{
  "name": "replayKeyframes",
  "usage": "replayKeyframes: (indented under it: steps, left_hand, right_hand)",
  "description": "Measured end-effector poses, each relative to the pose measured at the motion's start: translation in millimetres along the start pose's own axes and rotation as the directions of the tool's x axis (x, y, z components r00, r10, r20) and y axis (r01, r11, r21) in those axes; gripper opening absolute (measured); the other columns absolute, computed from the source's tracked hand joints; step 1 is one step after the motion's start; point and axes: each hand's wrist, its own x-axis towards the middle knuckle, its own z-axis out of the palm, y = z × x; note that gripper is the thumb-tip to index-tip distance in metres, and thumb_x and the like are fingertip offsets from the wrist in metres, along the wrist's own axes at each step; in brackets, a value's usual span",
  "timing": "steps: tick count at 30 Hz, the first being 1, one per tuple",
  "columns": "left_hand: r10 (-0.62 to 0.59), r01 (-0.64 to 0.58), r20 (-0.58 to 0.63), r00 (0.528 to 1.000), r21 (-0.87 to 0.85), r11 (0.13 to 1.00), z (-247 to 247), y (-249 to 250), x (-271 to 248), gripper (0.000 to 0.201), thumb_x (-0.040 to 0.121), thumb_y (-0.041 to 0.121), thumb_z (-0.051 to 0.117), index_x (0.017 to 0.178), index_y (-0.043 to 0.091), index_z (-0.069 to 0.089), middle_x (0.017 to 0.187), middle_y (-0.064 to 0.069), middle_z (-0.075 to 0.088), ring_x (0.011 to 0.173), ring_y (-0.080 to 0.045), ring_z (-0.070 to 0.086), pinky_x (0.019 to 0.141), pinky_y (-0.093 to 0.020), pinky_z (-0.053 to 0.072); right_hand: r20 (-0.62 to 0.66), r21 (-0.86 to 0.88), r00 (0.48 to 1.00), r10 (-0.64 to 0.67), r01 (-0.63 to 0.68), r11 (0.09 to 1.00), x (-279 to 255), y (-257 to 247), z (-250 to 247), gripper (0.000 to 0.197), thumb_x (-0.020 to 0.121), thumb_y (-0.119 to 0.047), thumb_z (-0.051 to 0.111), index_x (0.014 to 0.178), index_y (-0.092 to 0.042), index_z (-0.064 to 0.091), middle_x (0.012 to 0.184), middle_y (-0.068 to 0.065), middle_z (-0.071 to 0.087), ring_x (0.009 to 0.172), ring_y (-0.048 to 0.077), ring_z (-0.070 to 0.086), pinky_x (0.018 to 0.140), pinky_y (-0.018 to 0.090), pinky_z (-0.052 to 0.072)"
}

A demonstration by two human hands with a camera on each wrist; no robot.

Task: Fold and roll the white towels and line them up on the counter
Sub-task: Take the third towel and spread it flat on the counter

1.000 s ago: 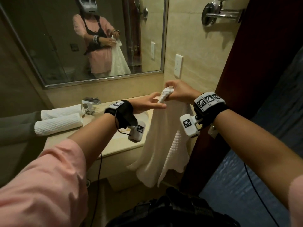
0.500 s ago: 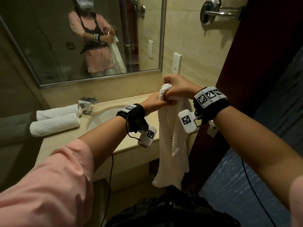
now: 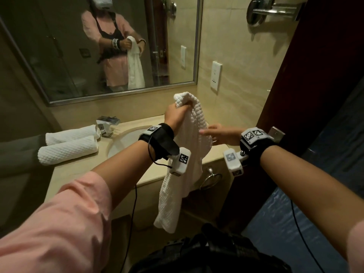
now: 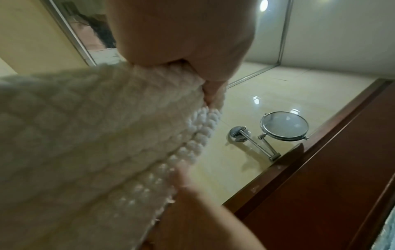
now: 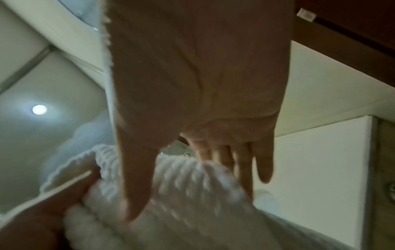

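Left hand fingers clench the hanging towel's top; right hand fingers (straight) touch its side.

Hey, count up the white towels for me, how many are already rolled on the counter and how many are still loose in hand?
Rolled towels on the counter: 2, the front roll and the back roll, left of the sink.
Loose towels: 1, the hanging towel, gripped at its top by the left hand, right hand open against it.
Total: 3
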Motion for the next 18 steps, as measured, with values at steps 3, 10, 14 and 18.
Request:
replayKeyframes:
  steps: [3,10,14,18]
  left_hand:
    - [0.017,-0.014,-0.064,0.998,0.062,0.998,-12,1,2,0.012,0.072,0.030,0.064,0.079,0.021,0.068,0.092,-0.006,0.071,0.093,-0.025,0.067,0.087,-0.039,0.055]
    - [-0.037,0.029,0.089,0.995,0.089,0.996,-63,8,7,0.023,0.074,0.011,0.067,0.096,0.004,0.065,0.080,-0.008,0.066,0.068,-0.018,0.063,0.059,-0.025,0.051]
    - [-0.212,0.200,0.352,0.912,0.072,0.977,-86,-2,3,0.049,0.079,0.021,0.067,0.122,-0.003,0.059,0.110,-0.021,0.063,0.095,-0.029,0.058,0.079,-0.032,0.047]
    - [-0.219,0.305,0.529,0.820,-0.079,0.949,-86,8,-12,0.034,0.097,0.029,0.050,0.125,0.011,0.057,0.114,-0.010,0.066,0.096,-0.018,0.066,0.087,-0.030,0.054]
  right_hand:
    - [-0.110,0.118,0.992,-0.066,0.079,0.990,13,9,17,0.017,0.098,-0.019,0.052,0.101,-0.006,0.061,0.099,0.008,0.066,0.090,0.018,0.064,0.081,0.023,0.055]
    - [-0.446,0.105,0.875,-0.187,0.259,0.960,29,-21,20,0.022,0.102,-0.018,0.040,0.095,-0.015,0.061,0.083,0.007,0.061,0.068,0.015,0.056,0.057,0.026,0.048]
    - [-0.432,0.094,0.849,-0.304,0.378,0.921,29,-47,28,0.019,0.101,-0.017,0.042,0.096,-0.019,0.060,0.090,0.004,0.064,0.078,0.013,0.059,0.072,0.025,0.050]
    - [-0.330,0.019,0.860,-0.389,0.418,0.908,27,-67,38,0.019,0.099,-0.015,0.045,0.111,-0.011,0.060,0.110,0.012,0.063,0.101,0.021,0.058,0.097,0.038,0.046]
